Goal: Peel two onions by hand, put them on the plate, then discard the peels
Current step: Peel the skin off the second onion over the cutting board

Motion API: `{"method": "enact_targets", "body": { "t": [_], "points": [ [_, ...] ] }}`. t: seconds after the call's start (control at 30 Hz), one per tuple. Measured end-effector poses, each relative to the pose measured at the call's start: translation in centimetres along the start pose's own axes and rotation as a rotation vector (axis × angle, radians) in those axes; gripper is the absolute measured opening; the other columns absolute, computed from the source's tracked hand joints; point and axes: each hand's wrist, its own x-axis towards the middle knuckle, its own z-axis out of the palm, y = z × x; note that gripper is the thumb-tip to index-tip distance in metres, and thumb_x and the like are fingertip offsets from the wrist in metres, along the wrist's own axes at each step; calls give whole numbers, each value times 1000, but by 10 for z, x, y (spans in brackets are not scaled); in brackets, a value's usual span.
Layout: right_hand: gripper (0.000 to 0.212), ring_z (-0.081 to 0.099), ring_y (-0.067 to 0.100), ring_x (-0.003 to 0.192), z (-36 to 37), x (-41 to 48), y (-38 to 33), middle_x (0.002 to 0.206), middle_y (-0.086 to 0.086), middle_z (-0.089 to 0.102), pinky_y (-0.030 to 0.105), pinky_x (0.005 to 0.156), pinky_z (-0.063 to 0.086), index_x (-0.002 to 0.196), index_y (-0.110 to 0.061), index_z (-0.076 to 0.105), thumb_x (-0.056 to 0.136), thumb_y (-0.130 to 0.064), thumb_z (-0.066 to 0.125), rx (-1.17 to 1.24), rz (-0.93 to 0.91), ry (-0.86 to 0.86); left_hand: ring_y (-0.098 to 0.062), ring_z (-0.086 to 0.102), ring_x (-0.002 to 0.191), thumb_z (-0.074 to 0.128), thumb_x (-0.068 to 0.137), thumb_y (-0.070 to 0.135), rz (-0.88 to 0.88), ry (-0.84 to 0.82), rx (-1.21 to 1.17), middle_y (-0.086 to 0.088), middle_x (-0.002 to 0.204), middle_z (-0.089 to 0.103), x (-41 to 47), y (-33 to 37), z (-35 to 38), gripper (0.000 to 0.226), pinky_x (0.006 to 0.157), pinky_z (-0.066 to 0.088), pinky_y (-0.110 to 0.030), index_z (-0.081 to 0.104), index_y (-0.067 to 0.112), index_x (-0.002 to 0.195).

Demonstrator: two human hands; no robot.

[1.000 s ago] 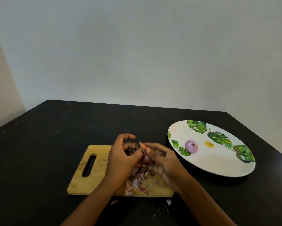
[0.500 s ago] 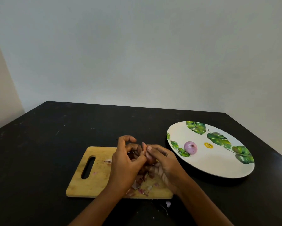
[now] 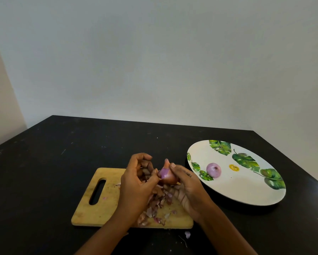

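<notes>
My right hand point(image 3: 186, 186) grips a partly peeled red onion point(image 3: 167, 175) above the wooden cutting board point(image 3: 99, 199). A purple patch shows where its brown skin is off. My left hand point(image 3: 138, 183) is right beside the onion with its thumb and curled fingers pinching a strip of skin at the onion's left side. A pile of onion peels point(image 3: 157, 205) lies on the board under both hands. One peeled purple onion point(image 3: 213, 170) sits on the white leaf-patterned plate point(image 3: 246, 190) to the right.
The board and plate rest on a black table point(image 3: 44, 172) that ends at a pale wall behind. A few peel scraps point(image 3: 187, 234) lie on the table in front of the board. A yellow sticker point(image 3: 234, 167) marks the plate's middle.
The hands have drawn slightly apart, and the onion with its purple peeled patch is more exposed between them. The left hand has pulled skin away toward the left.
</notes>
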Motion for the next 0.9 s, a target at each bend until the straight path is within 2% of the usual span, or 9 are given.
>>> {"method": "enact_targets", "body": {
  "t": [0.13,0.2,0.3,0.47,0.53,0.63,0.77,0.9],
  "points": [
    [18,73,24,73,-1,-1,-4,97,20,66,31,60,59,101,-5,64,92,-19,59,59,6,69,-12,58,74,63,78,-6,11,2,1,-4,80,58,4,-1,-3,38,64,50,-14,54,25,98],
    [15,73,23,70,0,-2,-8,97,19,66,29,56,58,100,-5,63,94,-18,58,95,6,104,-10,58,73,64,78,-6,15,-5,30,-4,79,58,7,-4,-6,38,64,49,-14,53,25,98],
    [15,73,23,72,0,-3,-9,105,20,63,28,55,57,102,-6,61,94,-18,58,108,17,121,-5,59,77,66,78,-2,42,-13,110,3,80,58,9,-8,-9,38,67,49,-12,53,26,99],
    [14,72,26,81,2,-3,-10,104,20,65,30,60,59,100,-6,62,94,-18,57,124,12,84,5,58,86,68,80,4,123,-32,294,13,85,61,10,-16,-11,34,69,46,-5,56,28,100],
    [14,73,27,81,2,-3,-10,103,20,66,31,61,60,101,-6,62,94,-16,57,139,7,60,5,60,86,67,82,10,149,-29,359,18,88,62,10,-19,-11,28,70,47,-7,59,32,97],
    [22,73,32,86,1,-3,-8,108,24,65,36,64,61,111,-2,59,95,-15,54,203,42,19,2,60,87,68,80,21,175,-23,355,14,93,64,8,-19,-10,21,74,47,-12,62,33,96],
    [27,68,39,99,0,-3,-5,118,25,62,39,67,61,118,-2,61,97,-13,48,223,111,-29,0,59,91,75,73,26,215,-54,300,15,97,63,6,-17,-8,36,75,48,-13,57,42,99],
    [28,69,36,96,0,-2,-4,119,27,63,37,69,60,120,-1,60,98,-7,44,177,90,-80,2,54,98,79,69,22,262,-117,365,24,97,55,5,-18,-6,49,78,45,-8,51,46,102]
  ]
}}
